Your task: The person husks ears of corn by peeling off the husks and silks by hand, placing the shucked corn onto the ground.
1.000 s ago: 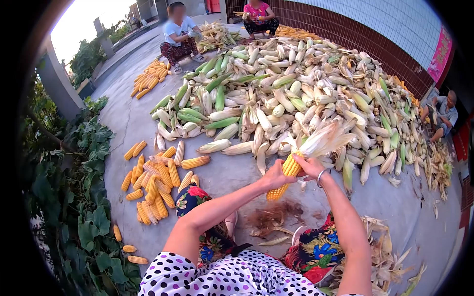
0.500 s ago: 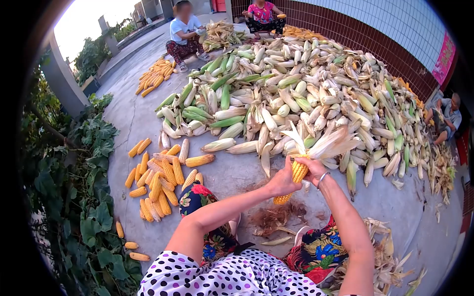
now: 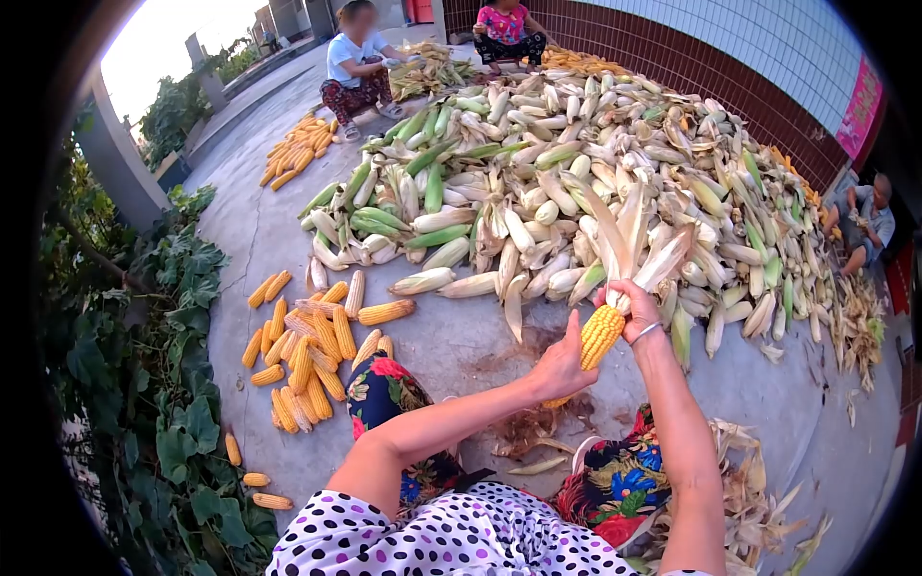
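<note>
A yellow ear of corn (image 3: 601, 336) is held between my two hands, its pale husk leaves (image 3: 629, 245) folded back and pointing away from me. My left hand (image 3: 560, 367) is closed round the lower part of the ear. Near the ear's base, my right hand (image 3: 636, 312) grips the gathered husk; a bracelet circles that wrist. Below the ear, brown corn silk (image 3: 523, 427) lies on the concrete between my feet. Part of the ear's lower end is hidden by my left fingers.
A large heap of unhusked corn (image 3: 576, 182) spreads ahead. Husked yellow ears (image 3: 312, 350) are piled at my left, and loose husks (image 3: 744, 490) lie at my right. Two people (image 3: 355, 72) (image 3: 509, 38) sit behind the heap, another person (image 3: 864, 226) at the far right. Leafy plants (image 3: 182, 432) border the left.
The husk leaves now stand together, pulled farther back from the ear, so more yellow kernels show. My right hand has moved slightly right and up onto the husk; the left has shifted lower.
</note>
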A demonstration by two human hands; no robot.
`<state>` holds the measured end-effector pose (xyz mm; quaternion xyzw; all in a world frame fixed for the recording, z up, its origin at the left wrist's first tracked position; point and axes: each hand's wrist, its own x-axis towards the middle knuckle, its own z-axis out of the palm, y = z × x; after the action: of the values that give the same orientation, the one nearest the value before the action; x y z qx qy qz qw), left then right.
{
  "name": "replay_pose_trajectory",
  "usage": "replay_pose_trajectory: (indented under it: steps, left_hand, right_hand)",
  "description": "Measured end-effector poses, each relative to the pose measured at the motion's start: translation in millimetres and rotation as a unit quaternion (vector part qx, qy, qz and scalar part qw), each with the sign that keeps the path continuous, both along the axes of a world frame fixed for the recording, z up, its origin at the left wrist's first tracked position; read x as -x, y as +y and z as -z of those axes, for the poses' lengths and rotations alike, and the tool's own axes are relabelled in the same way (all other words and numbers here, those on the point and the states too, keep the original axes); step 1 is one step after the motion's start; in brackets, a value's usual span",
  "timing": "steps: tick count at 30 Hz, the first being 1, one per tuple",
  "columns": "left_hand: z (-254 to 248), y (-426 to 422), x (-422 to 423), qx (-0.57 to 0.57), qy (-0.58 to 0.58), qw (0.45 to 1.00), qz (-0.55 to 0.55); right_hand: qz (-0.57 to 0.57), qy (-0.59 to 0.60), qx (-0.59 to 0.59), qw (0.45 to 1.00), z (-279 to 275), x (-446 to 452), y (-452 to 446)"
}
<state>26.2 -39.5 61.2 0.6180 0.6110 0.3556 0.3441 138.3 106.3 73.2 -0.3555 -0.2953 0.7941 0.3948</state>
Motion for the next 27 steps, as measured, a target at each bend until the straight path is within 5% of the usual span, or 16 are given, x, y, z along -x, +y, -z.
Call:
replay_pose_trajectory:
  steps: [5, 13, 17, 20, 21, 22, 25, 27]
  left_hand:
    - [13.0, -8.9, 13.0, -0.018, -0.014, 0.999, 0.024]
    - [6.7, 26.4, 41.1, -0.087, -0.053, 0.988, 0.114]
    - [7.6, 24.2, 10.4, 0.036, -0.236, 0.965, 0.105]
    - [22.3, 12.5, -29.2, 0.133, -0.454, 0.880, 0.043]
    - [26.2, 8.6, -53.3, 0.197, -0.724, 0.660, 0.038]
    - [23.9, 8.2, -71.3, 0.201, -0.737, 0.644, 0.044]
    - [33.6, 4.8, -75.7, 0.191, -0.514, 0.824, 0.139]
    - [41.0, 6.6, -44.3, 0.203, -0.360, 0.899, 0.144]
  right_hand:
    - [-0.042, -0.003, -0.020, 0.999, -14.0, 1.7, -13.1]
    - [0.050, 0.079, -0.078, 0.993, -46.3, 10.3, -25.1]
    - [0.083, 0.055, -0.069, 0.993, -53.2, 6.1, -20.7]
    - [0.135, 0.101, -0.073, 0.983, -40.2, 5.3, -8.1]
    - [0.144, 0.204, -0.084, 0.965, -47.1, 2.1, 5.5]
    - [0.150, 0.302, -0.096, 0.936, -51.3, -5.4, 16.1]
    - [0.078, 0.211, -0.173, 0.959, -38.5, -25.2, 25.1]
    - [0.042, -0.131, -0.190, 0.972, -15.4, -44.2, 27.7]
